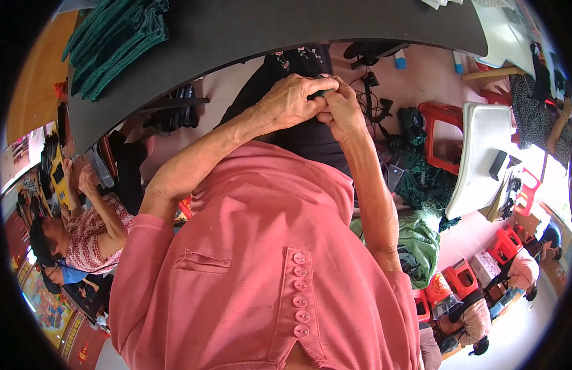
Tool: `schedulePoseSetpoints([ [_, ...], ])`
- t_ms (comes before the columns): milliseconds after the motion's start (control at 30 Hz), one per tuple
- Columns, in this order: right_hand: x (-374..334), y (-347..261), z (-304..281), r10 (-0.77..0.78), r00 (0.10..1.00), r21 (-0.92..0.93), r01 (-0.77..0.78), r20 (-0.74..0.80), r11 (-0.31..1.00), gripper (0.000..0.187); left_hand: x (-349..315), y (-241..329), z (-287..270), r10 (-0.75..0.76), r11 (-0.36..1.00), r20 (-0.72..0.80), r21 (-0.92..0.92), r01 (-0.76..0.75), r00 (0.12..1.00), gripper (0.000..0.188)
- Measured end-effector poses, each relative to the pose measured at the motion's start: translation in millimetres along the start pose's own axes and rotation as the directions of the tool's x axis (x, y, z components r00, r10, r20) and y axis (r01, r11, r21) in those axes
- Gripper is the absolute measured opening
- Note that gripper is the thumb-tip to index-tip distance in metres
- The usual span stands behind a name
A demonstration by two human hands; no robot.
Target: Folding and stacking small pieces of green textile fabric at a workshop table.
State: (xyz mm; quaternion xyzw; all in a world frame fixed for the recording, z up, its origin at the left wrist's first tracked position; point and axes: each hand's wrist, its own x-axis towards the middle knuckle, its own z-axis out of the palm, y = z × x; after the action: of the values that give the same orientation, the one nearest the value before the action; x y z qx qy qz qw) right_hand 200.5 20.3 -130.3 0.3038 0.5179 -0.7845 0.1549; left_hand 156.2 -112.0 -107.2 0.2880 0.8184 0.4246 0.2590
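My left hand and my right hand meet above my lap, just short of the dark table's edge. The fingers of both are closed and pinched together at the tips. A small patch of dark green shows between them; the fingers cover most of it, so its kind cannot be made out. Beneath the hands are my dark trousers, with a flower pattern toward the knees. On the table, at the far left, lies a stack of folded dark green cloth pieces.
To the right stand a red plastic stool and a white board-like top with a dark box on it. Green cloth bundles and cables lie on the floor. Another person works at the left; more people sit at the far right.
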Motion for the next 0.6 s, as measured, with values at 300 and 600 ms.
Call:
schedulePoseSetpoints([
  [300,10,20,0,-0.539,0.842,-0.524,0.47,0.024,0.71,0.029,-15,-23,5,0.111,0.988,-0.131,0.125,-0.094,0.985,0.038],
  [600,3,17,11,-0.615,0.786,-0.461,0.524,-0.064,0.717,0.033,-23,-5,-2,-0.125,0.968,-0.138,-0.233,0.091,0.982,0.039],
])
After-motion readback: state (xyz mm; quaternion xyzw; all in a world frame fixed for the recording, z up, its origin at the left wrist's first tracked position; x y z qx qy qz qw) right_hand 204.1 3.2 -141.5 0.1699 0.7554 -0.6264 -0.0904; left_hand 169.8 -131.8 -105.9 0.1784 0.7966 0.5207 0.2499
